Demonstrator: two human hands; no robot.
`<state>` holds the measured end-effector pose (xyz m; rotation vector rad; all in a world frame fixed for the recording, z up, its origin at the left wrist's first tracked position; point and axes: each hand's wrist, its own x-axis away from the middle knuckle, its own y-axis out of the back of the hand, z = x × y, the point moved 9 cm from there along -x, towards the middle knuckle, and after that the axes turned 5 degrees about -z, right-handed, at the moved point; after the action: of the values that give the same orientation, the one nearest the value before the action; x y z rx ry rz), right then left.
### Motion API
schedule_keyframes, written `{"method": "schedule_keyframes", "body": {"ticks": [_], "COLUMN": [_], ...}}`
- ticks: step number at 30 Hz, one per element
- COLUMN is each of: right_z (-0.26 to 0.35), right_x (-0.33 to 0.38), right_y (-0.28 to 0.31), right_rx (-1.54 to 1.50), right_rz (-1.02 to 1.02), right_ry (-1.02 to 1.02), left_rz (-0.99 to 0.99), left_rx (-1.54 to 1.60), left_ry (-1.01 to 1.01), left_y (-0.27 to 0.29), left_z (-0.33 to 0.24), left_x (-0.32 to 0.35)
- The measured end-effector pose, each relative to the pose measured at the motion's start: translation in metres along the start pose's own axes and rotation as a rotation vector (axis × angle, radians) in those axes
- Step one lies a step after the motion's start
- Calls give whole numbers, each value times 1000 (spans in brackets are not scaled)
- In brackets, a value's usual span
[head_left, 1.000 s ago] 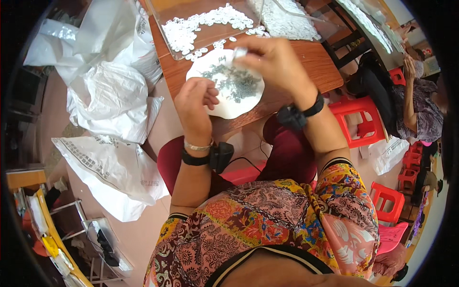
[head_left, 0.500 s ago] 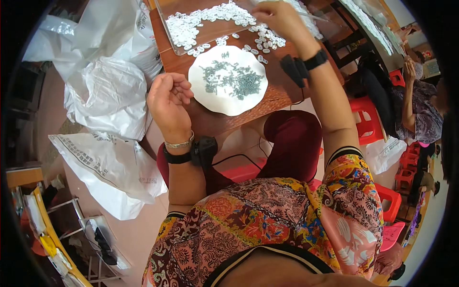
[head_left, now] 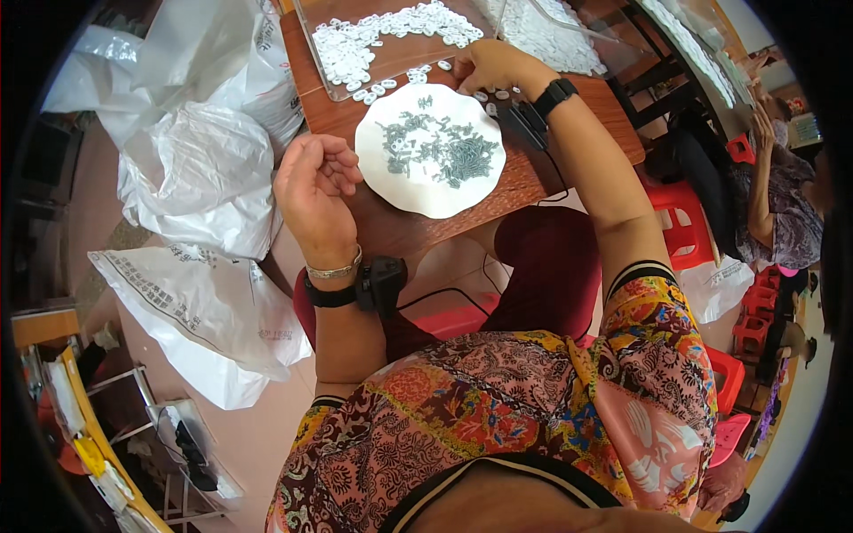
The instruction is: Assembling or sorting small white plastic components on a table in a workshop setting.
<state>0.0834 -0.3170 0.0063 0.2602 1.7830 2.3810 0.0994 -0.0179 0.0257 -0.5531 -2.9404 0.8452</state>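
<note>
A white scalloped plate [head_left: 378,188] sits on the wooden table, with many small dark grey-green pieces [head_left: 466,160] spread over it. My left hand [head_left: 315,182] rests beside the plate's left rim, palm turned inward, its fingers loosely curled and nothing visible in them. Beyond the plate's upper right rim, my right hand [head_left: 499,67] reaches down to the tabletop, fingers bent and drawn together among loose white oval pieces [head_left: 426,68]. What its fingertips hold, if anything, is hidden. A clear shallow tray [head_left: 313,44] with many white oval tags [head_left: 345,53] lies behind the plate.
Another clear container [head_left: 555,40] full of white pieces stands at the far right of the table [head_left: 524,182]. White sacks [head_left: 195,169] crowd the left side. Red stools [head_left: 680,226] and a seated person [head_left: 782,204] are to the right. Cables run from both wrist devices.
My right hand has come nearer and left, from the far tray area to the plate's upper right edge, covering loose white tags there. The left hand stays put.
</note>
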Motion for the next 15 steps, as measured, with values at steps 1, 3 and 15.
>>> {"method": "schedule_keyframes", "body": {"ticks": [1,3,15], "right_z": [-5,-10,8], "right_x": [0,0,13], "right_y": [-4,-6,-7], "right_rx": [-51,-18,127], "right_rz": [-16,-28,-70], "right_ry": [-43,-9,57], "left_rz": [2,11,40], "left_rx": [3,2,-31], "left_ry": [12,12,13], "left_y": [-2,-5,-6], "left_z": [2,4,8], "left_x": [0,0,2]}}
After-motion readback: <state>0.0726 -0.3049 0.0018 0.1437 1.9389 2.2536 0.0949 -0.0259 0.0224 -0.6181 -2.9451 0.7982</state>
